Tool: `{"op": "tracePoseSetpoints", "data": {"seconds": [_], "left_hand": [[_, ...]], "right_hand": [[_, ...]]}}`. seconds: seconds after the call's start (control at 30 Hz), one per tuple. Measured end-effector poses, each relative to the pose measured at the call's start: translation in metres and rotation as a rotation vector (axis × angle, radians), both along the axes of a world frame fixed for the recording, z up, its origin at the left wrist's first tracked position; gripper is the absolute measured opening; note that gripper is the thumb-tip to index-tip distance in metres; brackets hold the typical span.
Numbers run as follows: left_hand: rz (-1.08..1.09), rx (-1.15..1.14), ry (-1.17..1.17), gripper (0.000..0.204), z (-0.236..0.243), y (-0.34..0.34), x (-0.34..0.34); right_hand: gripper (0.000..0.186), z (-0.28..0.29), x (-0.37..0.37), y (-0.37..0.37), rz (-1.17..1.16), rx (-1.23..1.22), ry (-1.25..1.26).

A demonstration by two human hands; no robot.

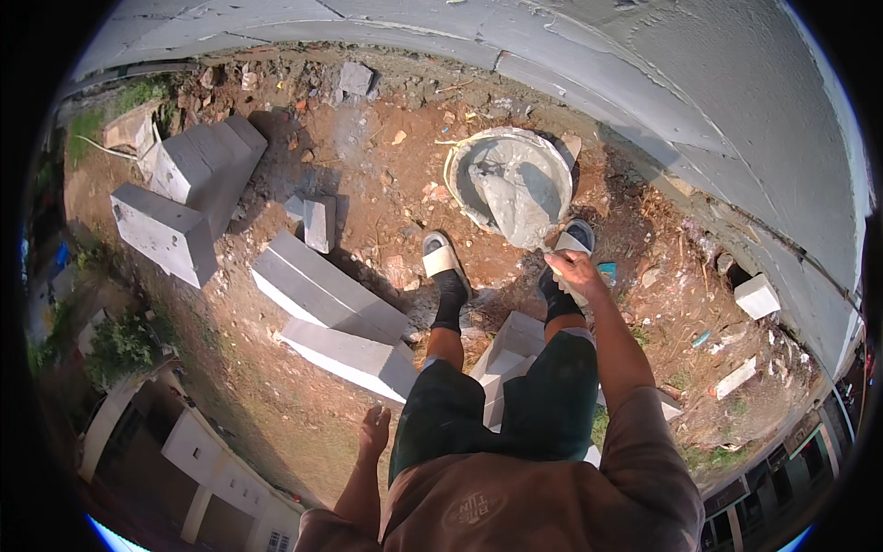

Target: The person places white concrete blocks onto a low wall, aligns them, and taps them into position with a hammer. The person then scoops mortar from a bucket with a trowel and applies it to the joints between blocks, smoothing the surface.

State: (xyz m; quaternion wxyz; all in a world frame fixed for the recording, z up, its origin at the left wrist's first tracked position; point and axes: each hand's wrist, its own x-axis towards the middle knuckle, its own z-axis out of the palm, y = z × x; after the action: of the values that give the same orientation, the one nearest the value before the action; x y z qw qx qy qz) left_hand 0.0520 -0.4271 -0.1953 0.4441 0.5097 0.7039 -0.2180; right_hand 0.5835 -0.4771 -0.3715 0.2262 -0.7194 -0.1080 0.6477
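My right hand [576,270] is closed around the pale handle of a trowel, just above my right foot. The trowel's blade [522,213] is coated in wet grey mortar and lies over the near rim of a round tub [464,198]. More grey mortar [533,152] fills the tub's bottom, part of it in shadow. My left hand [375,429] hangs low at my left side with nothing in it, its fingers loosely extended. Nearest to it is a long pale block [354,354] on the ground.
Other pale blocks lie to the left, including a stacked group [189,198], a long pair [322,281] and a small piece [319,224]. Behind my legs are more blocks [509,354]. A grey wall [662,101] curves along the far and right sides. Rubble covers the dirt.
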Motion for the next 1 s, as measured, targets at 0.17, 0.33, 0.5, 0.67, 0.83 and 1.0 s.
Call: {"op": "tracePoseSetpoints", "data": {"seconds": [0.17,0.33,0.5,0.67,0.83,1.0], "left_hand": [[-0.123,0.196,-0.192,0.036,0.0,0.008,0.012],[-0.284,0.294,-0.3,0.038,-0.01,0.046,0.022],[-0.353,0.372,-0.374,0.04,-0.019,0.065,0.022],[-0.21,0.322,-0.318,0.04,0.026,0.091,0.044],[-0.229,0.365,-0.301,0.039,0.026,0.087,0.018],[-0.262,0.322,-0.341,0.038,0.004,0.083,0.011]], "right_hand": [[0.036,0.194,0.029,0.001,-0.067,0.196,-0.13],[0.029,0.364,0.078,0.006,-0.451,0.365,-0.296],[0.033,0.408,0.124,0.036,-0.25,0.56,-1.322],[0.044,0.36,0.106,0.064,-0.164,0.181,-1.472],[0.049,0.36,0.051,0.044,-0.118,0.221,-1.375],[0.056,0.403,0.065,0.039,-0.193,0.321,-1.413]]}}
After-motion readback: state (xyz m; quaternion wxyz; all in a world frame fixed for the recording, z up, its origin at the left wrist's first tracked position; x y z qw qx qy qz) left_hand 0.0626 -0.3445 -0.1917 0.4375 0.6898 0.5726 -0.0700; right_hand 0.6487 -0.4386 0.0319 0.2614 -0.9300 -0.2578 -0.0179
